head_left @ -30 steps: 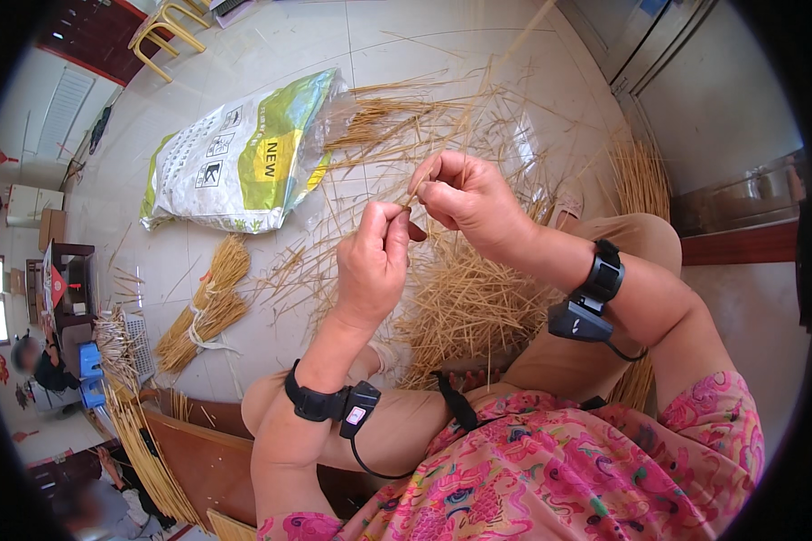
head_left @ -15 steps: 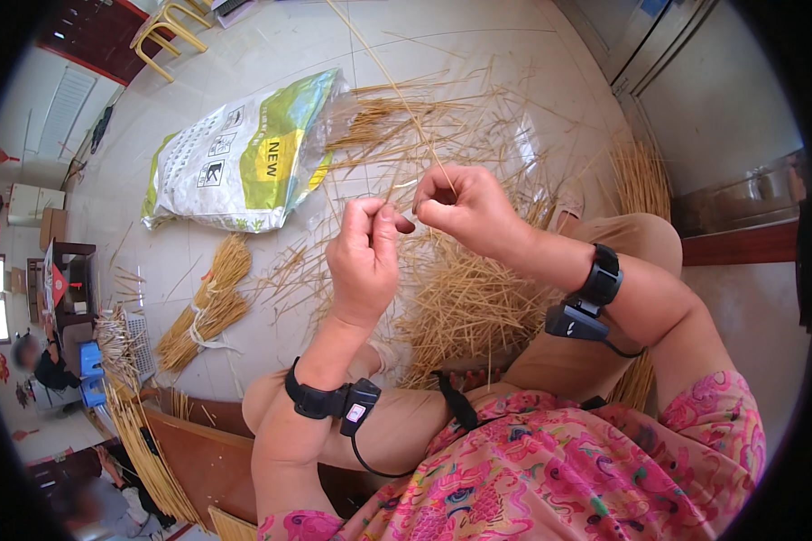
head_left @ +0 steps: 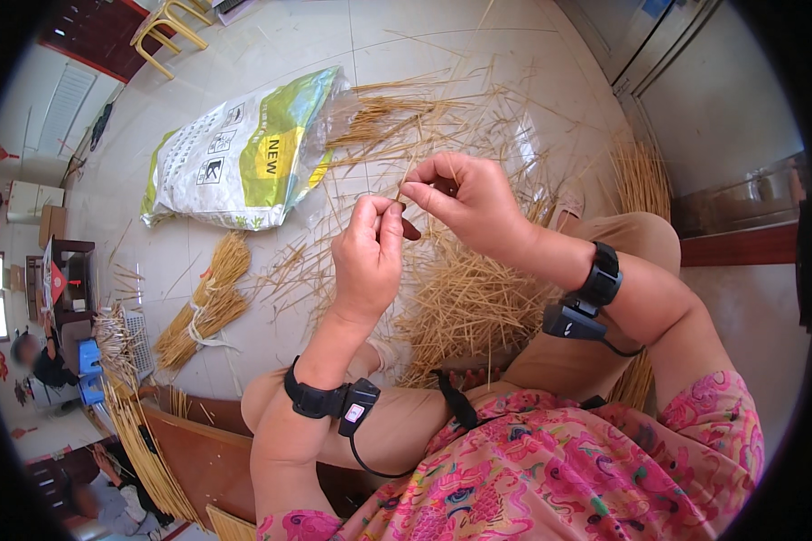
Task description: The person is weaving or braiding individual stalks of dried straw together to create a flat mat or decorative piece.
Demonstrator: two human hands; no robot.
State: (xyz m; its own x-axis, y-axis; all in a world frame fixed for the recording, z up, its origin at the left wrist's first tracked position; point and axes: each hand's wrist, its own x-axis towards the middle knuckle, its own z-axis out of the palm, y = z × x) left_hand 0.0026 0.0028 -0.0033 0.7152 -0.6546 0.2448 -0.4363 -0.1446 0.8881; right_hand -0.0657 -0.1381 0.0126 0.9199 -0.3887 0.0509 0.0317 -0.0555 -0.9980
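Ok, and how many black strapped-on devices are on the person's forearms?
2. One strapped-on device sits behind the left hand, the other behind the right hand. Both forearms show, so none seems hidden there.

Pink patterned top [head_left: 514, 469], black wrist straps [head_left: 603, 273]

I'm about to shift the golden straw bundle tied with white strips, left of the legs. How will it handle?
The golden straw bundle should feel light for its size, being thin, dry-looking stalks. It'll probably lift as one piece, since white strips bind it. Its splayed ends probably make it unlikely to roll.
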